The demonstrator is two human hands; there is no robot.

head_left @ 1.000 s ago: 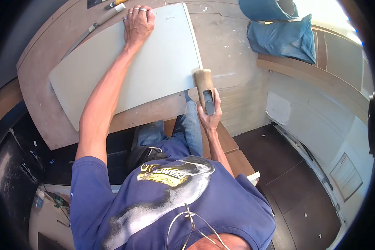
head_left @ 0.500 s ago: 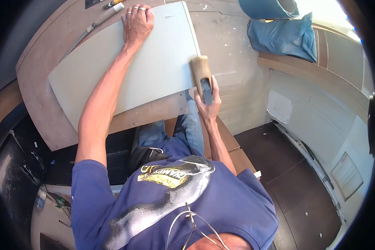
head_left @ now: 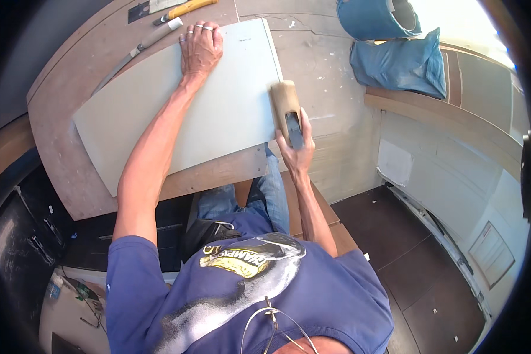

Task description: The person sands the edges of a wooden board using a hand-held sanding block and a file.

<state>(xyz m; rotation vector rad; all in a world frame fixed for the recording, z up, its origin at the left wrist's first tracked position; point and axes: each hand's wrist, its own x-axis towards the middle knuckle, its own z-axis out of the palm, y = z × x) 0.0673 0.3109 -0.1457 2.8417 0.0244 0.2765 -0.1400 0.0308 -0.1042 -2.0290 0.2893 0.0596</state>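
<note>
A pale white panel (head_left: pixel 230 94) lies flat on the brown workbench board. At its far edge my left hand (head_left: pixel 200 52), with rings on the fingers, is closed, its fingers bent over the rim and pressing on it. My right hand (head_left: pixel 298 150) grips a wooden hand plane (head_left: pixel 284 97) from its near end. The plane rests against the panel's right edge, its dark blade showing in the opening. Where the plane's sole meets the edge is hidden.
Beyond the panel's left side lie a pale-handled saw (head_left: pixel 159 35) and a yellow-handled tool (head_left: pixel 192 8). A blue bag (head_left: pixel 398 62) and a blue roll (head_left: pixel 374 17) sit at the far right. White wall panelling (head_left: pixel 448 159) borders the dark floor (head_left: pixel 407 248).
The view has shifted, so the workbench appears slightly lower. Relative to the panel, the plane has slid a little farther away along its right edge. My left hand keeps its place on the panel.
</note>
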